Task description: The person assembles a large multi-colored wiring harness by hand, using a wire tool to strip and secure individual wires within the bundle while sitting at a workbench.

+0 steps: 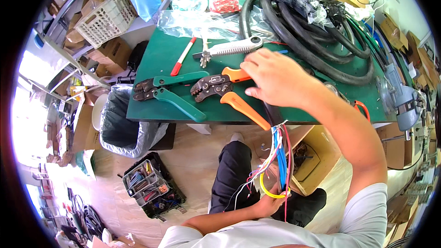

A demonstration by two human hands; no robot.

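Note:
My right hand (271, 76) is stretched out over the green table (156, 59), palm down with fingers bent, next to the orange-handled crimping pliers (225, 94). Whether it grips anything is hidden by the back of the hand. A thick black cable (275, 112) runs from under that hand down off the table edge, and several coloured wires (278, 156) fan out of its end. My left hand (271, 202), low by my lap, is closed around those wires and a yellow loop (266, 192).
Green-handled crimpers (172, 94), a red-handled tool (183, 56), a white-handled tool (229, 48) and coils of heavy black cable (321, 55) lie on the table. A lined bin (121, 124) stands at its left, an open parts box (151, 188) on the floor, a cardboard box (317, 156) underneath.

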